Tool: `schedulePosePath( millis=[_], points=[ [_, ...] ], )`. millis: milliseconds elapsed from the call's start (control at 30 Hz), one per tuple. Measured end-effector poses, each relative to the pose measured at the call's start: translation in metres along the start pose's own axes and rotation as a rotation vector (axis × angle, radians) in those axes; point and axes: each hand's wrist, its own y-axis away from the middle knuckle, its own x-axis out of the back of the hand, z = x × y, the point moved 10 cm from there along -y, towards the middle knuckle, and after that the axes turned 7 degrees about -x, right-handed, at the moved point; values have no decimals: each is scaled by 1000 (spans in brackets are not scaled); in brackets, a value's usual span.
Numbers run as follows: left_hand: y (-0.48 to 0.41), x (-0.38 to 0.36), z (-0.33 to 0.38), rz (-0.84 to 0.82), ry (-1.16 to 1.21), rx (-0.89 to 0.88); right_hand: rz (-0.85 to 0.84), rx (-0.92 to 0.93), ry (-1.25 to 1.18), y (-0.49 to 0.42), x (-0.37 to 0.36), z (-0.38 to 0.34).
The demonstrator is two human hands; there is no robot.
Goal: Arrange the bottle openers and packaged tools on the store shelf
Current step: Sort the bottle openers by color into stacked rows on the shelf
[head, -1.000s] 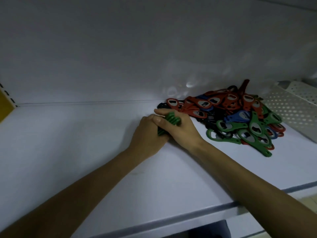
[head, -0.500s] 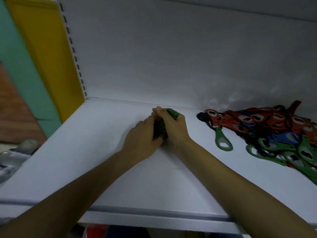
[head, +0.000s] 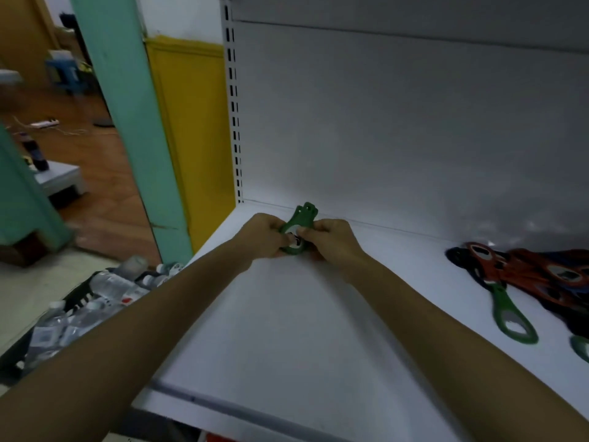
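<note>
A: Any writing you can read there?
B: None. The green bottle openers [head: 302, 217] I hold show no print I can make out, and the labels on the water bottles [head: 108, 286] down at my left are too blurred to read.

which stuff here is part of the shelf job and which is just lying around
Job:
- stack of green openers, gripped by left hand and right hand
- pile of openers
- loose green opener
- shelf

Lying about:
- water bottles
- dark bottle
- power strip
</note>
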Motion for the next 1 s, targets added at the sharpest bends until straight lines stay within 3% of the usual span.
schedulePosePath(
  millis=[67,200,300,600,733,867,1000],
  points=[
    [-15,4,-2,-8,-120,-5,63,13,151,-11,0,-7],
    [-24,10,9,-26,-660,-137,116,-7,433,-29,1,-13],
    [-24,4,0,-22,-659,-199,112,-33,415,-38,5,-6],
    [-16,8,5,326,-615,-372,143,74,439,-46,-6,-15],
    [-15,20,-1,360,-500,-368,164,232,591,-48,-13,-21],
    [-17,14,0,326,-599,-393,218,325,829,-46,-21,-21],
    [-19,14,2,316,-595,-426,223,356,879,-45,-25,-25]
  ],
)
